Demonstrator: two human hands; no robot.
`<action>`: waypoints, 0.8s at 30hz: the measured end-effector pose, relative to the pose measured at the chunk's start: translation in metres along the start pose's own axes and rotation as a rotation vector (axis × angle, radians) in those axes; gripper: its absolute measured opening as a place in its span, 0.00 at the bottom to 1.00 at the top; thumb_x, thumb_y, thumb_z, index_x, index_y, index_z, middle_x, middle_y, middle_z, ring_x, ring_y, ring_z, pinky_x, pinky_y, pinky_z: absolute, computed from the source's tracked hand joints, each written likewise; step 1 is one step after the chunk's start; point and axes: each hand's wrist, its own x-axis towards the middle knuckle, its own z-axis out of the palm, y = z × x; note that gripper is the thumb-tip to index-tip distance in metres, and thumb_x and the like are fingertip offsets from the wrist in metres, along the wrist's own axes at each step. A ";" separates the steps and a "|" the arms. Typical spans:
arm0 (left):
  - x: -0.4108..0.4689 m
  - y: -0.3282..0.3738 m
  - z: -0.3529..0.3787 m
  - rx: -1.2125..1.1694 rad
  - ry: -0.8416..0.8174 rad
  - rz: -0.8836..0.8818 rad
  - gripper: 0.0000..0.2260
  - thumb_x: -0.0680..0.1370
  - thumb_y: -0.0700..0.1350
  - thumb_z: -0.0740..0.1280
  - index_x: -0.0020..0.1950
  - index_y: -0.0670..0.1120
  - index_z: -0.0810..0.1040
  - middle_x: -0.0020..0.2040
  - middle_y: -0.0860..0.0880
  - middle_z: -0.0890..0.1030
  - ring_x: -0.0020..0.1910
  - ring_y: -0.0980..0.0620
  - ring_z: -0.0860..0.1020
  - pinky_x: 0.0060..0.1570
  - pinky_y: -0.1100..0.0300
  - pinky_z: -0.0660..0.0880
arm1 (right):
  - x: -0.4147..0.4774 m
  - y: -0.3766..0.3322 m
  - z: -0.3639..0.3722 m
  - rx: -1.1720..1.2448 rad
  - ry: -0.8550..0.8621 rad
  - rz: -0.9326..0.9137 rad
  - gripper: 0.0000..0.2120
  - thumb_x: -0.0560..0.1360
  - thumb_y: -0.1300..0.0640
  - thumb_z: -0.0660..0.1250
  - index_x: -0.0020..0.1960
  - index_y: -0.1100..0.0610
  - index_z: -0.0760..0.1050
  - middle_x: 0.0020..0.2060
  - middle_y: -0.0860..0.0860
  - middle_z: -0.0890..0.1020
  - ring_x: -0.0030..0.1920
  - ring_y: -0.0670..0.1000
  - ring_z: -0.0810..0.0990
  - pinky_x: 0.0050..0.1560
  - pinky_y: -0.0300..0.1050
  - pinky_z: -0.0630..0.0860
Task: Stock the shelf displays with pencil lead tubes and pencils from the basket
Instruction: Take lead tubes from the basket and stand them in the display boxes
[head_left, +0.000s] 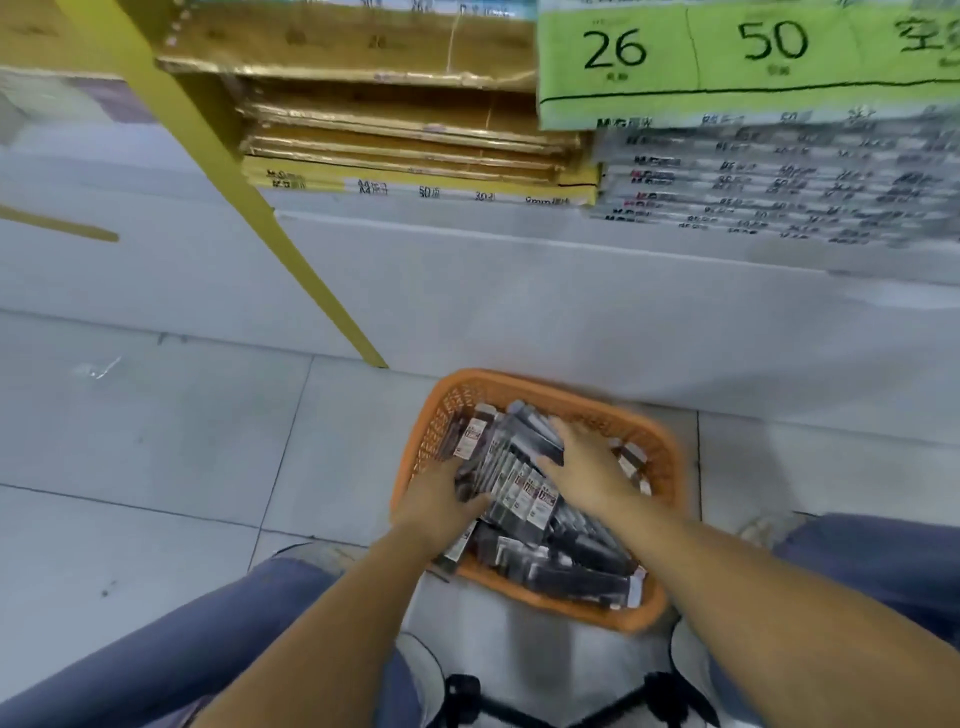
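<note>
Basket (670, 467) of orange plastic stands on the tiled floor (156, 441), in front of our blue trousers (182, 639) and just before the white shelf base (519, 291). It is filled with dark lead packs (524, 493) with white and red labels, lying in several directions; the picture is blurred, so we cannot tell tubes from pencils. Our left hand (436, 499) is at the near left side of the pile: the thumb lies on top of a row of packs and the fingers go under it, so its grip is closed around the left end of this row. Our right hand (587, 462) lies on the pile from the right, palm down, fingers stretched over the farther packs; its grip is open and it only presses on them. Above the basket a yellow post (234, 171) comes down slanted to the floor. Behind it on the shelf lie flat brown stacks (389, 119), and at the right a green sheet (727, 52) with the numbers 26 and 50 lies on grey paper stacks (779, 182).
</note>
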 end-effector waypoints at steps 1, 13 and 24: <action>0.003 0.000 0.004 -0.002 0.002 -0.006 0.30 0.76 0.60 0.71 0.73 0.48 0.71 0.68 0.47 0.77 0.65 0.47 0.76 0.64 0.53 0.73 | 0.006 0.000 0.006 -0.028 0.004 0.018 0.32 0.78 0.46 0.64 0.77 0.54 0.56 0.74 0.54 0.64 0.73 0.58 0.62 0.72 0.57 0.63; 0.034 0.016 0.018 -0.208 -0.042 -0.147 0.28 0.71 0.57 0.77 0.65 0.45 0.77 0.58 0.45 0.79 0.53 0.45 0.81 0.55 0.51 0.80 | 0.033 0.018 -0.001 0.080 0.001 0.080 0.16 0.78 0.49 0.66 0.63 0.54 0.73 0.55 0.52 0.80 0.46 0.49 0.77 0.40 0.43 0.69; 0.027 0.004 0.015 -0.391 -0.042 -0.121 0.20 0.76 0.50 0.74 0.65 0.46 0.75 0.51 0.55 0.79 0.48 0.55 0.79 0.47 0.60 0.76 | 0.016 0.037 -0.022 0.426 -0.003 0.128 0.11 0.77 0.48 0.66 0.58 0.44 0.69 0.48 0.43 0.80 0.45 0.46 0.81 0.44 0.46 0.79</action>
